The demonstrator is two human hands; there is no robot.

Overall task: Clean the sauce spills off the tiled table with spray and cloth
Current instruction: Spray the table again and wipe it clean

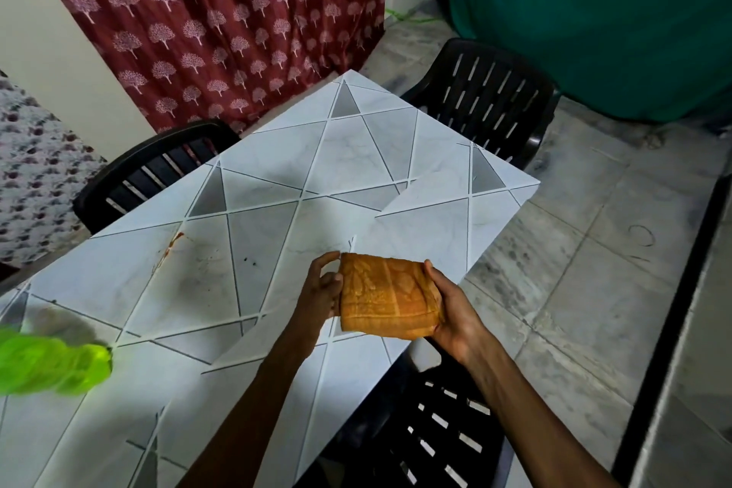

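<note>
A folded orange cloth (pixel 386 297) hangs above the near right part of the tiled table (pixel 301 170). My left hand (pixel 319 289) pinches its left edge, and my right hand (pixel 449 309) grips its right side from beneath. A reddish-brown sauce streak (pixel 168 250) and a few dark specks (pixel 249 260) mark the tiles to the left of my hands. At the left edge of the table lies a bright green spray bottle (pixel 51 364), blurred and partly cut off by the frame.
Black plastic chairs stand around the table: one at the far left (pixel 146 170), one at the far right (pixel 487 99), one just below my arms (pixel 439 428). A red patterned curtain (pixel 206 20) and a green cloth (pixel 594 12) hang behind. Marble floor (pixel 594 269) lies to the right.
</note>
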